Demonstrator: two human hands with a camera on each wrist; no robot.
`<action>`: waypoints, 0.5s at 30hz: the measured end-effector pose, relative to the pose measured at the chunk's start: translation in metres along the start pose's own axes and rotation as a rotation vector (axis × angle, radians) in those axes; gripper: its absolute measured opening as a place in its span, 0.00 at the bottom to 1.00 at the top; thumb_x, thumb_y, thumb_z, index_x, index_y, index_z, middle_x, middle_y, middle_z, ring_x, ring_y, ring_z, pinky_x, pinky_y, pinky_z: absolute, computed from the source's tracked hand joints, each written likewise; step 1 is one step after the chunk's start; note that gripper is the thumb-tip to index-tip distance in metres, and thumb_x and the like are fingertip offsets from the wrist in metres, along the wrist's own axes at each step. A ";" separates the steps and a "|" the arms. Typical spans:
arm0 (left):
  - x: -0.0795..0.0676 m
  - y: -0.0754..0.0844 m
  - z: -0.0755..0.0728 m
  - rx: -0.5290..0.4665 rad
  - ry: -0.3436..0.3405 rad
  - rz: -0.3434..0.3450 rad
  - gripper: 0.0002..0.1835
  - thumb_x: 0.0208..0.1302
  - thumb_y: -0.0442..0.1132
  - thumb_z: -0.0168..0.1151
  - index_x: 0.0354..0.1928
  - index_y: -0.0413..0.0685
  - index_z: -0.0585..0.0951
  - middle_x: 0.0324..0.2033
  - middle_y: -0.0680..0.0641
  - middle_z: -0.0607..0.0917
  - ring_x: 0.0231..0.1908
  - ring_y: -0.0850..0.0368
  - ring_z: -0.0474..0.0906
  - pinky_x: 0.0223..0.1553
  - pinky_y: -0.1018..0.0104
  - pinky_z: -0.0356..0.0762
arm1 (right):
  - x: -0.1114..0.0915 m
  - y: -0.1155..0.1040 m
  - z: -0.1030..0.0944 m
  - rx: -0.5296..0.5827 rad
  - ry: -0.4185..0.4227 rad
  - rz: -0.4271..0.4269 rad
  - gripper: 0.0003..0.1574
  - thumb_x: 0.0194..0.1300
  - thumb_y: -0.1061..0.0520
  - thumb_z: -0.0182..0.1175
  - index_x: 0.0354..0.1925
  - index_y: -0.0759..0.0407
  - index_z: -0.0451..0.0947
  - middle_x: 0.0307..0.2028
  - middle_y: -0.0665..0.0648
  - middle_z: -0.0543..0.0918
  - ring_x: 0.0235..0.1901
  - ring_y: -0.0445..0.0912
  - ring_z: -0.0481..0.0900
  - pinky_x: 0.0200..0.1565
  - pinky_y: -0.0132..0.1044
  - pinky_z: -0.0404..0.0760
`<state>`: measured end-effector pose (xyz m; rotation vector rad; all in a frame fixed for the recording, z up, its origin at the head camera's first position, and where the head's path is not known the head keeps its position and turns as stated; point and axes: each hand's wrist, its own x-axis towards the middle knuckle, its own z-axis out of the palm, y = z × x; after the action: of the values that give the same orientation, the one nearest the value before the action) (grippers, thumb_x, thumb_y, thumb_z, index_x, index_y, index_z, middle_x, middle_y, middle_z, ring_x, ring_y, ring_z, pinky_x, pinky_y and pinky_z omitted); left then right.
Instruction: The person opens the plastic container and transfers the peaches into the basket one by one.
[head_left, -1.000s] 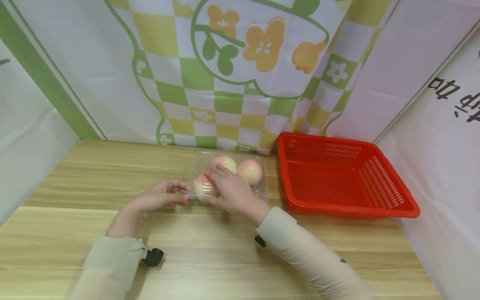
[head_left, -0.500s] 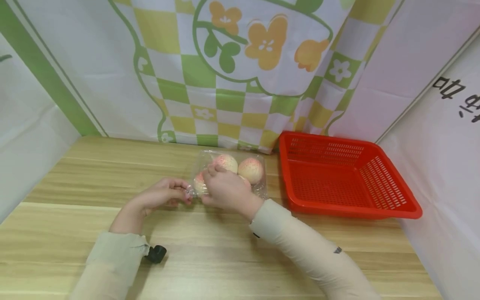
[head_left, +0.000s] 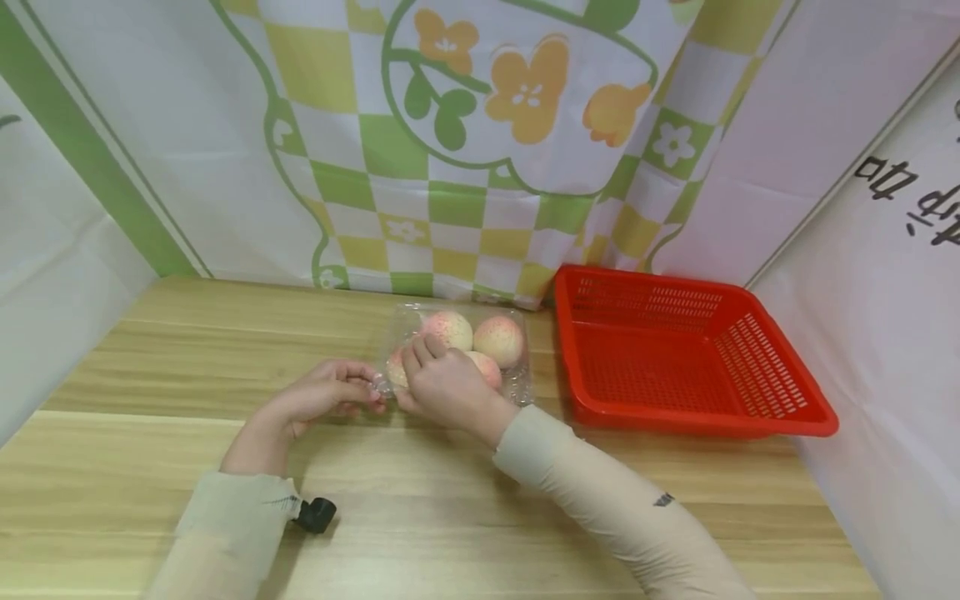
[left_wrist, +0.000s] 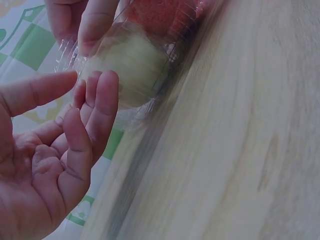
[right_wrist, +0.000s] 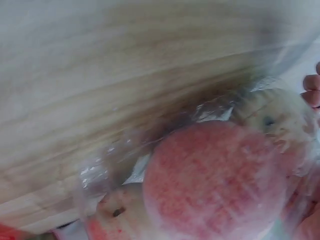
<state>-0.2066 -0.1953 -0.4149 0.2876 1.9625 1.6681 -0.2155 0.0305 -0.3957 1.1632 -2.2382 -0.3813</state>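
Clear plastic box [head_left: 519, 385] with four peaches [head_left: 499, 341] inside sits on the desk [head_left: 420, 517], towards its far side and just left of the red basket [head_left: 697, 423]. Left hand [head_left: 318, 396]: thumb and fingertips nearly together at the box's left edge; cannot tell whether they pinch the plastic. Right hand [head_left: 450, 383]: fingers bent over the left end, apparently pinching the plastic there. Assessment: one hand should steady the edge while the other works the plastic gently, keeping pressure off the fruit.
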 end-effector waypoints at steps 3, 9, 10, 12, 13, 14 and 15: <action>0.001 0.000 0.001 -0.035 0.009 -0.010 0.07 0.67 0.34 0.59 0.45 0.42 0.79 0.34 0.54 0.88 0.39 0.62 0.85 0.40 0.71 0.80 | -0.002 0.001 0.005 -0.020 0.044 -0.022 0.32 0.69 0.37 0.55 0.49 0.63 0.82 0.47 0.58 0.86 0.48 0.48 0.82 0.47 0.30 0.85; 0.004 0.001 0.004 -0.088 0.043 -0.027 0.04 0.69 0.35 0.58 0.41 0.46 0.81 0.32 0.54 0.89 0.37 0.63 0.85 0.36 0.76 0.79 | -0.001 0.002 0.009 -0.027 0.052 -0.037 0.30 0.70 0.39 0.54 0.47 0.63 0.83 0.47 0.58 0.87 0.49 0.49 0.83 0.53 0.34 0.83; 0.004 0.001 0.004 -0.094 0.050 -0.031 0.03 0.69 0.35 0.58 0.40 0.46 0.81 0.32 0.54 0.89 0.37 0.63 0.85 0.36 0.76 0.79 | 0.000 0.002 0.008 -0.027 0.053 -0.039 0.29 0.70 0.39 0.54 0.47 0.63 0.83 0.46 0.58 0.88 0.49 0.49 0.84 0.54 0.35 0.83; 0.006 0.001 0.004 -0.104 0.065 -0.046 0.04 0.70 0.36 0.58 0.39 0.47 0.81 0.32 0.54 0.89 0.37 0.63 0.86 0.36 0.76 0.79 | 0.001 0.001 0.008 -0.018 0.052 -0.038 0.29 0.70 0.39 0.54 0.46 0.63 0.84 0.46 0.58 0.88 0.49 0.48 0.85 0.56 0.36 0.82; 0.006 0.001 0.004 -0.106 0.069 -0.052 0.04 0.70 0.36 0.58 0.38 0.46 0.81 0.32 0.54 0.89 0.37 0.62 0.86 0.36 0.75 0.80 | 0.001 0.001 0.008 -0.009 0.050 -0.036 0.30 0.70 0.39 0.54 0.46 0.63 0.84 0.46 0.58 0.88 0.49 0.48 0.85 0.57 0.36 0.82; 0.006 0.000 0.004 -0.104 0.068 -0.053 0.04 0.71 0.36 0.58 0.38 0.46 0.81 0.32 0.53 0.89 0.37 0.62 0.86 0.36 0.75 0.80 | 0.001 0.001 0.007 0.006 0.044 -0.026 0.30 0.69 0.38 0.54 0.47 0.62 0.84 0.47 0.58 0.88 0.50 0.48 0.85 0.58 0.36 0.81; 0.006 0.000 0.003 -0.100 0.069 -0.056 0.04 0.71 0.36 0.58 0.39 0.45 0.81 0.32 0.53 0.89 0.36 0.62 0.86 0.36 0.75 0.80 | 0.001 0.001 0.007 0.019 0.036 -0.015 0.30 0.69 0.38 0.55 0.48 0.62 0.84 0.48 0.58 0.88 0.51 0.48 0.85 0.59 0.36 0.81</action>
<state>-0.2099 -0.1895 -0.4172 0.1387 1.9105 1.7549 -0.2212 0.0301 -0.4003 1.1876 -2.2073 -0.3432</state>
